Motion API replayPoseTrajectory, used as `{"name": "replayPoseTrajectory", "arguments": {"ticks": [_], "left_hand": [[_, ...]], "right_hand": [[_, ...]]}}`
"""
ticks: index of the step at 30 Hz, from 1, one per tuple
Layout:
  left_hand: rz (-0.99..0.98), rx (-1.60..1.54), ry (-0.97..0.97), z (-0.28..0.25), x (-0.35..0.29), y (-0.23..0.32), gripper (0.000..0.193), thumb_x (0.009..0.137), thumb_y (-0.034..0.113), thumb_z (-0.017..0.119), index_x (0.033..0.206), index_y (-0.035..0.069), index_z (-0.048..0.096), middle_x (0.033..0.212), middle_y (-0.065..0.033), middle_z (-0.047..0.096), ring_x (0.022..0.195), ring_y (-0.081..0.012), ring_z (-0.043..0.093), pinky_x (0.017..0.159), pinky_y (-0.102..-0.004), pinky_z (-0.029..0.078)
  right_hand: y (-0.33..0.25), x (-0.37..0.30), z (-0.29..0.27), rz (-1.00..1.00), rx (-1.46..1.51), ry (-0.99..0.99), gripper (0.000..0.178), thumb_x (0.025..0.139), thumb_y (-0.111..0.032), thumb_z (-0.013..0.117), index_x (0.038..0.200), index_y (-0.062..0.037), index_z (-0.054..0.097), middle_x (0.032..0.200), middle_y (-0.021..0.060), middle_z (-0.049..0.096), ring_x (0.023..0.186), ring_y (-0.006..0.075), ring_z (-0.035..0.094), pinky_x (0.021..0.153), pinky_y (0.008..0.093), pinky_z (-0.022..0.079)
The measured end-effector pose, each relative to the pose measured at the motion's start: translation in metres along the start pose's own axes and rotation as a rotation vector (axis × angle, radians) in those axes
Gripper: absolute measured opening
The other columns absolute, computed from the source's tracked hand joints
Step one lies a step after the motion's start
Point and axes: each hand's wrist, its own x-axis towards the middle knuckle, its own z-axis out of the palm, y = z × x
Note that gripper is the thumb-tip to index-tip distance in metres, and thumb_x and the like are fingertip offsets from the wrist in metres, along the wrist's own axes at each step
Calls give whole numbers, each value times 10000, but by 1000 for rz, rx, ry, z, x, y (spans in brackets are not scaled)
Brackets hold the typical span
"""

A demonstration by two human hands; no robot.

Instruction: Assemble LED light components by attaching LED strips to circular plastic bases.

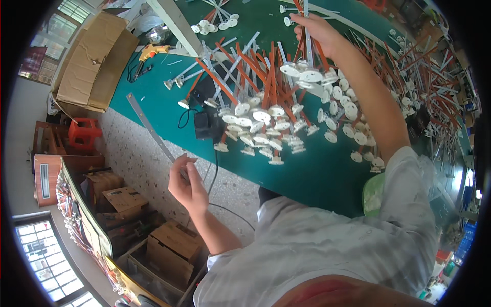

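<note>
My left hand (189, 185) is closed on the lower end of a thin grey strip with small holes (148, 123), which slants up and to the left over the floor beside the table. At the far side, my right hand (322, 35) has its fingers wrapped around upright grey and orange-brown strips with white discs (309, 75) at their lower ends. How many it grips I cannot tell. Below and left of it lies a big heap of similar orange-brown and grey strips with white round discs (262, 116).
On the green table (179, 97) are a yellow glue gun (152, 50), a black adapter box (203, 125) with a cord, and further heaps of strips (429, 66) on the right. A cardboard box (92, 66) stands at left, a red stool (84, 133) below it.
</note>
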Motion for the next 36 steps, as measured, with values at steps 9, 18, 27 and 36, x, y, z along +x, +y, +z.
{"name": "replayPoseTrajectory", "arguments": {"ticks": [9,18,27,36], "left_hand": [[446,1110,343,2,128,-87,332,880,195,592,1172,40,560,906,-133,616,715,-271,618,576,-384,497],[109,1097,129,53,166,-155,513,835,283,613,1299,123,465,982,-163,566,856,-345,604,673,-455,498],[181,1065,-6,46,173,-148,475,821,241,622,1237,55,489,971,-172,554,827,-364,586,646,-451,482],[65,1060,0,42,170,-150,463,798,251,635,1201,65,506,996,-174,548,841,-361,592,643,-448,486]], "right_hand": [[-1,216,-17,-648,-270,-351,434,888,-182,593,1265,4,488,769,141,622,613,256,618,525,382,531],[7,340,47,-413,-1542,235,501,805,-340,671,1176,-15,580,1270,282,501,1106,405,546,902,416,480],[78,313,197,-560,-1341,417,552,833,-563,576,1296,-271,508,1189,168,546,1119,321,524,869,514,458],[77,367,209,-96,-1366,-195,402,721,-507,626,991,-223,717,1045,-18,689,933,204,656,846,375,476]]}}
